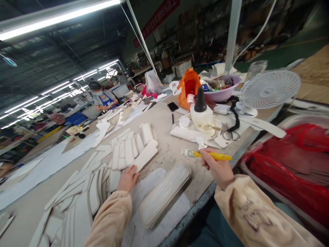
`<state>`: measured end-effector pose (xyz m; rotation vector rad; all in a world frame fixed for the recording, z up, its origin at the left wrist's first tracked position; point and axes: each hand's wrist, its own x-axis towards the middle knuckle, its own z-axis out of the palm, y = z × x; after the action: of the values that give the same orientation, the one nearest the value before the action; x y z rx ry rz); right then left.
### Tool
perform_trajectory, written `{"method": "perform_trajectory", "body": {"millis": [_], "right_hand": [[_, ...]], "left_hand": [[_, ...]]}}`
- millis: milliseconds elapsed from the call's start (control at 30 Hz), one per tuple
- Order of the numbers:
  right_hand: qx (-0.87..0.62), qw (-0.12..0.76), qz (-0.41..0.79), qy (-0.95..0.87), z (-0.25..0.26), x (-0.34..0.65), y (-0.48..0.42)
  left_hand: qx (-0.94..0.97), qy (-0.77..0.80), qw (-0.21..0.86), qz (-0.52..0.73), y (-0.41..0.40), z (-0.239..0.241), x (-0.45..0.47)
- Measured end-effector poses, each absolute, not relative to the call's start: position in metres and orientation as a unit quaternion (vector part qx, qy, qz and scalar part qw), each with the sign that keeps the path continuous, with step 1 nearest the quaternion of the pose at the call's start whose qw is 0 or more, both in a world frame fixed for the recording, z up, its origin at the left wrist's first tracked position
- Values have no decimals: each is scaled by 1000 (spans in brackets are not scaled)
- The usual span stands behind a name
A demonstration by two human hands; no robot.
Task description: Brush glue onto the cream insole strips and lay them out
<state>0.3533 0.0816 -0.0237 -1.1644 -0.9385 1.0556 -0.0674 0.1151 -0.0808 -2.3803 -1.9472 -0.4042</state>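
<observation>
My right hand [216, 166] is closed round the yellow handle of a paintbrush [218, 156], whose white-smeared bristles point left above the table. With its fingers at the near end of a long white rounded strip [147, 155], my left hand [128, 177] pinches that piece, which lies tilted over other strips. Between my hands a stack of rounded white strips [166, 193] rests on white paper, its top wet and shiny. Many loose strips [84, 195] fan out on the table left of my left hand.
A white glue bottle with a black nozzle [200, 101], scissors [231, 136], a phone [173, 106], an orange bag [187, 87], a purple basin [223, 91] and a fan [271, 89] stand at the back right. Red material [293, 161] fills a tub. A co-worker [104, 97] sits far left.
</observation>
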Motion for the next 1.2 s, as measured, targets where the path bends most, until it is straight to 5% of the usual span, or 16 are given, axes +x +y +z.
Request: {"method": "perform_trajectory", "body": {"millis": [467,800,1200], "right_hand": [[-474,657,419,-410,-34,347,82],[-398,624,509,-440,-35,305,66],[-507,559,385,-531,-57,308,74]], "left_hand": [[-705,-679,43,-199,81,-7,-37],[-720,-636,-214,-175,13,21,44],[-577,-626,-458,-255,1,0,31]]}}
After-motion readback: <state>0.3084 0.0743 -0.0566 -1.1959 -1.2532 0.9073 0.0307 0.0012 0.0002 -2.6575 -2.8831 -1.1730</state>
